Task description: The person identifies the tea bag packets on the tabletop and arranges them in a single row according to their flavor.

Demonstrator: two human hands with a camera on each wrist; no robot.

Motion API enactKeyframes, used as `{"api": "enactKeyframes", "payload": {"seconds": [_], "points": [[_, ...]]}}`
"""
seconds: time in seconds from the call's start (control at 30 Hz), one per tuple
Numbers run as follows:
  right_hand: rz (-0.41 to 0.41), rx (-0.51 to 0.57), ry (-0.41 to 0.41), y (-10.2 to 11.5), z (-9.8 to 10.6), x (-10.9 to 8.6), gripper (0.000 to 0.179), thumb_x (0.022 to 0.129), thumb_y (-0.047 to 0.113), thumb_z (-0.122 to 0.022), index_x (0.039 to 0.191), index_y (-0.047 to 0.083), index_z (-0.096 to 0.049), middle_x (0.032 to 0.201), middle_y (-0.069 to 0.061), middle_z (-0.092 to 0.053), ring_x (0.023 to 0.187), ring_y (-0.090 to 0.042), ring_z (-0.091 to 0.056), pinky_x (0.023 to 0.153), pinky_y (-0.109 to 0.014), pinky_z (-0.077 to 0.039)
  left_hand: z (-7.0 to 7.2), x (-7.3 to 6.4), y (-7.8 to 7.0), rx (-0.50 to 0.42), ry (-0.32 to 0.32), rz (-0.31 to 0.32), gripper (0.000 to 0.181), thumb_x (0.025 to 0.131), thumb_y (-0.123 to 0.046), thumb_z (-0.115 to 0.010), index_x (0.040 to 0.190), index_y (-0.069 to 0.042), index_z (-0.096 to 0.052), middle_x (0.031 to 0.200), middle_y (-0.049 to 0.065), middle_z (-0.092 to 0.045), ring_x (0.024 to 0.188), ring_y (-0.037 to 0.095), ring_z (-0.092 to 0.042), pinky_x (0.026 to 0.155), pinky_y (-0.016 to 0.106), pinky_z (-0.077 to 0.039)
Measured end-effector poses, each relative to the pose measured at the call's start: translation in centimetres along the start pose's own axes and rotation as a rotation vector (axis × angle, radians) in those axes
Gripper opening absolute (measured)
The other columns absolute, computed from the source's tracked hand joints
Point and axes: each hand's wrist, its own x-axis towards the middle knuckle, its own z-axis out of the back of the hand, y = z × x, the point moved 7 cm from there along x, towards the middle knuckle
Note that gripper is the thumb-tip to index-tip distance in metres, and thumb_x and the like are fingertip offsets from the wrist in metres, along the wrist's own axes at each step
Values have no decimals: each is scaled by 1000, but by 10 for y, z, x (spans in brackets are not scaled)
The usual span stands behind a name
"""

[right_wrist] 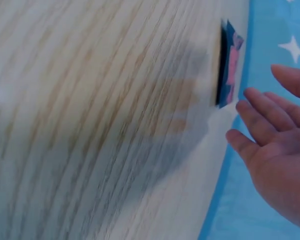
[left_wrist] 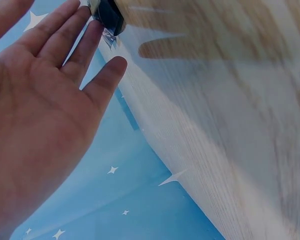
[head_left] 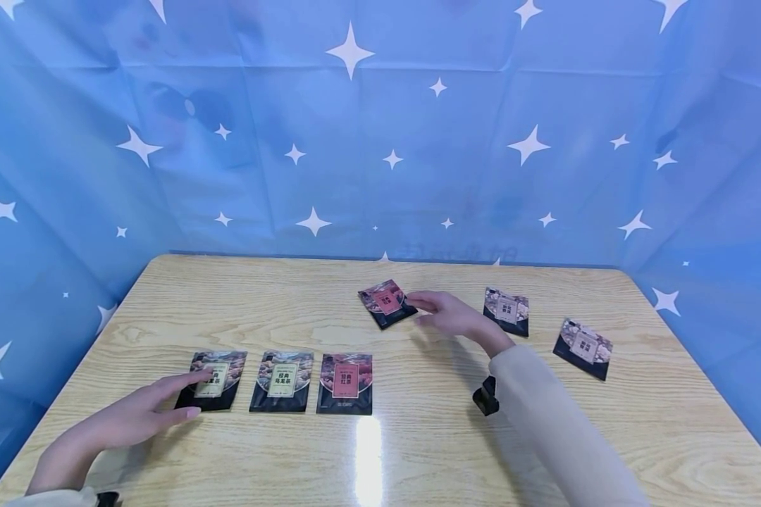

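Observation:
My left hand (head_left: 136, 415) reaches over the leftmost oolong tea sachet (head_left: 214, 394), its fingers fairly straight above the pale green label; whether they touch it I cannot tell. Beside that sachet lies a second green-labelled tea sachet (head_left: 282, 382), then a red-labelled tea sachet (head_left: 345, 384). Farther back, a tilted red-labelled tea sachet (head_left: 387, 303) lies just left of the fingertips of my right hand (head_left: 449, 314). In the right wrist view, that hand (right_wrist: 282, 150) has its fingers extended and holds nothing. The left palm (left_wrist: 40, 115) is bare in the left wrist view.
Two pink-labelled sachets lie at the right, one upright sachet (head_left: 506, 310) and one turned sachet (head_left: 583, 348). They rest on a wooden table (head_left: 279, 296) whose back edge meets a blue star-patterned cloth (head_left: 393, 197). Light glares near the front middle.

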Motion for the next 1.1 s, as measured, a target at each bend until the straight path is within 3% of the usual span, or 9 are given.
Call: {"api": "enactKeyframes", "payload": {"seconds": [0.5,0.87,1.1], "points": [[-36,-31,40,-14,-10,11,56,92,0,-49,143,-2,-25,145,-18,-28,133,-33,-24,105,-46,-27,-1,1,-4,18,13,-9,55,94,-17,-52,138,7,-30,136,38,-25,120,60,-19,84,69,-31],[-18,-55,69,-15,-11,-1,52,93,-2,-44,141,-5,-26,144,-21,-28,132,-36,-24,104,-48,-28,0,1,-2,14,9,15,57,94,-22,-53,139,5,-30,136,37,-25,121,59,-18,85,68,-31],[6,-169,51,-14,-13,-14,48,92,1,-45,139,-4,-33,141,-20,-35,128,-36,-32,102,-48,-31,0,1,-3,19,1,31,58,93,-23,-54,139,4,-31,137,36,-25,122,58,-19,86,67,-31]]}}
